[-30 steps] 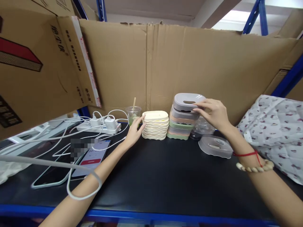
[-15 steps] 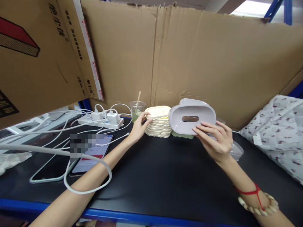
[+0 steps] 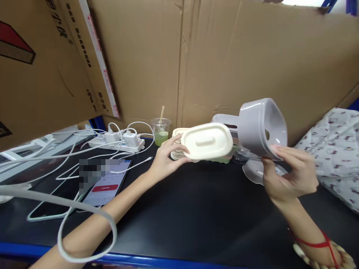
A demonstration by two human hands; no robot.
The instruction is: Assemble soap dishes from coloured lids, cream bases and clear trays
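Observation:
My left hand point(image 3: 171, 155) pinches a cream oval lid point(image 3: 209, 141) by its left end, its raised bar facing me. Behind that hand stands a stack of cream oval pieces point(image 3: 177, 153), partly covered. My right hand point(image 3: 290, 173) grips the lower rim of a pale grey-lilac oval shell point(image 3: 254, 127), held up and tilted so its opening faces right; a hole shows in its inside wall. Behind the lid, another pale lilac piece with a slot point(image 3: 220, 118) and a light green piece point(image 3: 224, 160) are partly hidden. Clear plastic parts point(image 3: 254, 172) lie below the shell.
At left, white cables run from a power strip point(image 3: 116, 144) past two phones point(image 3: 108, 188), one loop crossing my left forearm. A plastic cup point(image 3: 161, 132) with a straw stands at the back. Cardboard point(image 3: 140, 67) walls the rear; a patterned fabric bag point(image 3: 335, 149) sits right.
The cream lid has come off the stack and moved right in my left hand. My right hand has carried the lilac shell right and turned it from facing me to sideways.

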